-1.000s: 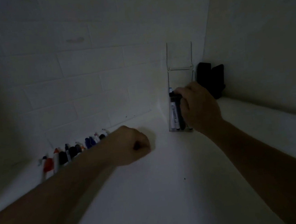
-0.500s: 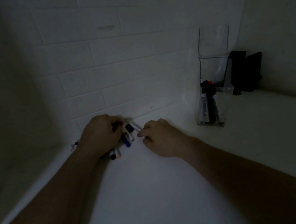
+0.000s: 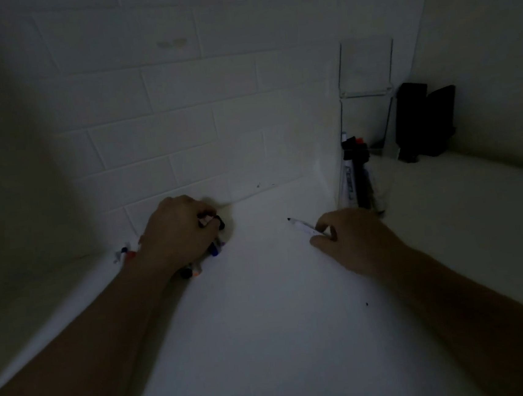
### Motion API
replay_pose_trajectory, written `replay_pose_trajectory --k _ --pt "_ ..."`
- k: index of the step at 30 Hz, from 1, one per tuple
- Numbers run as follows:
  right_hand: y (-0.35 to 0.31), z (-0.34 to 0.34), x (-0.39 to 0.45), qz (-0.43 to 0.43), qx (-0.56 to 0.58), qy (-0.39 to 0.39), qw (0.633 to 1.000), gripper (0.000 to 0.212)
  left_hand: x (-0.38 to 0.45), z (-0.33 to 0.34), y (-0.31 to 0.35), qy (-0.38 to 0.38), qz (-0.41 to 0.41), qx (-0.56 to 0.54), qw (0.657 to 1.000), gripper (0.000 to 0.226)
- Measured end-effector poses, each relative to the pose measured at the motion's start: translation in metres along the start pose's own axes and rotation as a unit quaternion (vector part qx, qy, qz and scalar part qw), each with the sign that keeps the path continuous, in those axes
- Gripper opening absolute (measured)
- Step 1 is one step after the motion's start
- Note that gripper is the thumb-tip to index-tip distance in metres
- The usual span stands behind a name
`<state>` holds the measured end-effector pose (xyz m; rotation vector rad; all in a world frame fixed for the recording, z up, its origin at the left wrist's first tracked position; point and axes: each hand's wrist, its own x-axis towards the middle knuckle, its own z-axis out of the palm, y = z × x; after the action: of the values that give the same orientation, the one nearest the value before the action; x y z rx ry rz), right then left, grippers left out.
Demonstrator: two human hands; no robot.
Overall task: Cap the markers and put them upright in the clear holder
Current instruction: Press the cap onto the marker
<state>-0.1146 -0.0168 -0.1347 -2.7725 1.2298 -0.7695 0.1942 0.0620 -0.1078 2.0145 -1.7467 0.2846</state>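
The scene is dim. My right hand (image 3: 350, 237) pinches an uncapped white marker (image 3: 303, 225), whose dark tip points up and left over the white counter (image 3: 264, 309). My left hand (image 3: 177, 234) rests curled over a pile of loose markers and caps (image 3: 202, 261) by the tiled wall, and its fingers pinch a small dark cap (image 3: 216, 223). More markers (image 3: 125, 254) lie left of that wrist. The clear holder (image 3: 368, 130) stands in the corner to the right with a few capped markers (image 3: 358, 172) upright inside.
A black object (image 3: 422, 121) stands behind the holder against the right wall. White tiles form the back wall, and the counter runs on along the right wall.
My right hand has drawn the uncapped marker away from the pile to the right. The left hand stays on the pile and now pinches a cap. A second ago the right hand was at the holder.
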Motion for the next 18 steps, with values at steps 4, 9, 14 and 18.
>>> replay_pose_trajectory --k 4,9,14,18 --pt "0.000 0.002 -0.001 -0.001 0.029 0.017 0.999 0.027 0.012 -0.004 0.014 -0.075 -0.011 0.100 0.992 0.043" --pt "0.001 -0.002 -0.004 0.024 0.079 0.008 0.997 0.028 0.037 -0.005 0.022 -0.188 -0.055 0.149 0.969 0.050" --pt "0.001 -0.005 -0.005 0.044 0.106 -0.008 0.993 0.028 0.052 0.000 0.030 -0.225 -0.059 0.186 0.955 0.042" --pt "0.003 -0.015 -0.003 0.096 0.180 0.018 0.979 0.022 0.049 0.001 0.060 -0.167 -0.040 0.035 0.984 0.033"
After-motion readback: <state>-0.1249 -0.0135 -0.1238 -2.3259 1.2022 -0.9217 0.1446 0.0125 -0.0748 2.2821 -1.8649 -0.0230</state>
